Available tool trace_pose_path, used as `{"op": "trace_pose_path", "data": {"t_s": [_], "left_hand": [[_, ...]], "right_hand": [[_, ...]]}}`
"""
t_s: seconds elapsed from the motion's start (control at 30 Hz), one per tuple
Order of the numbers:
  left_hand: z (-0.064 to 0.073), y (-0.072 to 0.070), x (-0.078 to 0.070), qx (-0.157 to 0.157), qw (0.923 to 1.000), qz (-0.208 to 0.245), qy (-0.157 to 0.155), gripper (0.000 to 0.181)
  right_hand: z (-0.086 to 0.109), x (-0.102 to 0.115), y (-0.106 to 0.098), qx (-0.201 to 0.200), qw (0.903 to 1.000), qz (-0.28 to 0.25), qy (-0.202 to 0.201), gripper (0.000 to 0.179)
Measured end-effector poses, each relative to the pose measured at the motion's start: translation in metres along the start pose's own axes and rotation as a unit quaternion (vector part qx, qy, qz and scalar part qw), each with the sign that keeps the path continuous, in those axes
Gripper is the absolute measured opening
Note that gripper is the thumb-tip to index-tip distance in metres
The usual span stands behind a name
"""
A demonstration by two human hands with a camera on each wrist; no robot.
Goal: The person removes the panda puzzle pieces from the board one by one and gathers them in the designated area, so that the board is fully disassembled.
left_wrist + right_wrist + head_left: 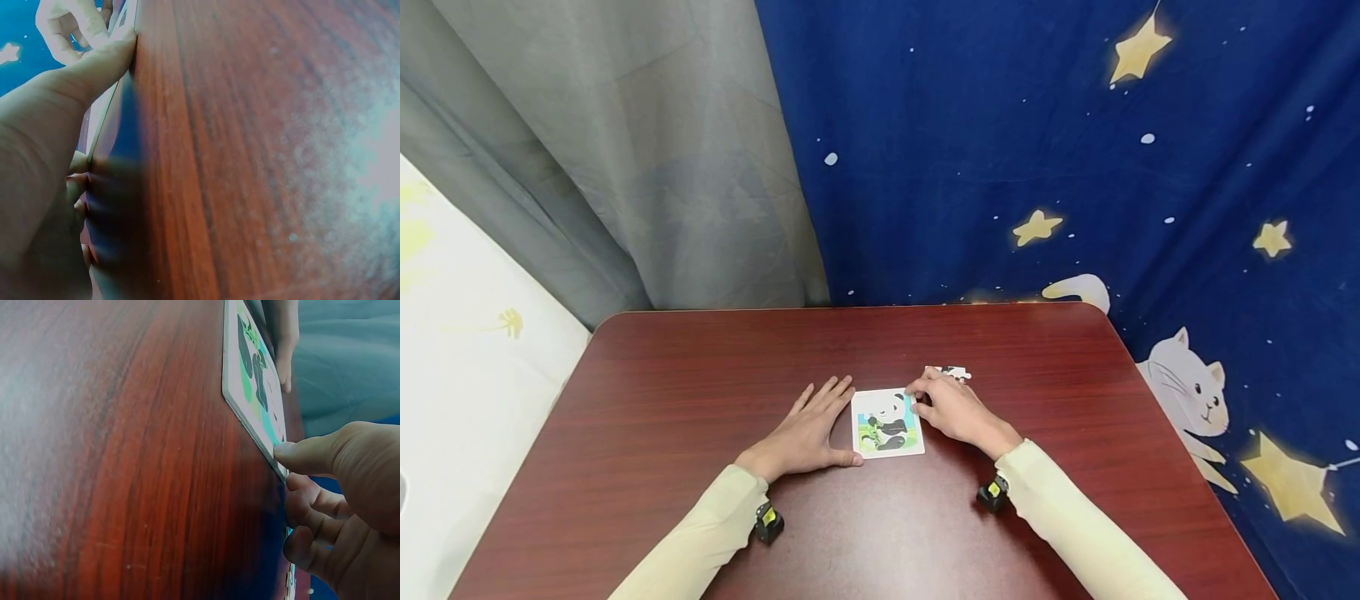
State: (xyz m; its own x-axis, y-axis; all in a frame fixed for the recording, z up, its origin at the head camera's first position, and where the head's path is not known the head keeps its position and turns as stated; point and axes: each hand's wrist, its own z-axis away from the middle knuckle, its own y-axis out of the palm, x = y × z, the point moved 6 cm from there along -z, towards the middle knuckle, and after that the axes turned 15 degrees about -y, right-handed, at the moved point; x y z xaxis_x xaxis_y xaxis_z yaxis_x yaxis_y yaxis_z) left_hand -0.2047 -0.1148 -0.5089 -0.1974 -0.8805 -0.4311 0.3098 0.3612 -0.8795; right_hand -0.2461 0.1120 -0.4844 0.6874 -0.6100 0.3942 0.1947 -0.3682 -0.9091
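A square panda jigsaw puzzle with a white border lies flat on the table between both hands. My left hand rests palm down at its left side, fingers spread. Its thumb reaches the near left corner, and its index fingertip lies by the far left corner. With bent fingers, my right hand pinches the far right corner of the puzzle. In the right wrist view the thumb lies on the puzzle's edge, with the index fingertip close beside it. Black-and-white puzzle pieces lie behind the right hand, partly hidden by it.
The dark red wooden table has rounded far corners. A grey curtain and a blue star-patterned curtain hang behind its far edge. Small black wrist cameras are strapped over both light sleeves.
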Motion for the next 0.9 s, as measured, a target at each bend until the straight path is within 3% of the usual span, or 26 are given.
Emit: {"op": "trace_pose_path", "data": {"t_s": [0.47, 0.9], "left_hand": [[0.0, 0.0, 0.001, 0.006, 1.0, 0.003, -0.005, 0.115], [0.0, 0.001, 0.001, -0.001, 1.0, -0.003, 0.0, 0.116]], "right_hand": [[-0.003, 0.007, 0.003, 0.024, 0.9997, 0.006, 0.005, 0.03], [-0.003, 0.016, 0.004, 0.055, 0.9982, 0.017, -0.017, 0.035]]}}
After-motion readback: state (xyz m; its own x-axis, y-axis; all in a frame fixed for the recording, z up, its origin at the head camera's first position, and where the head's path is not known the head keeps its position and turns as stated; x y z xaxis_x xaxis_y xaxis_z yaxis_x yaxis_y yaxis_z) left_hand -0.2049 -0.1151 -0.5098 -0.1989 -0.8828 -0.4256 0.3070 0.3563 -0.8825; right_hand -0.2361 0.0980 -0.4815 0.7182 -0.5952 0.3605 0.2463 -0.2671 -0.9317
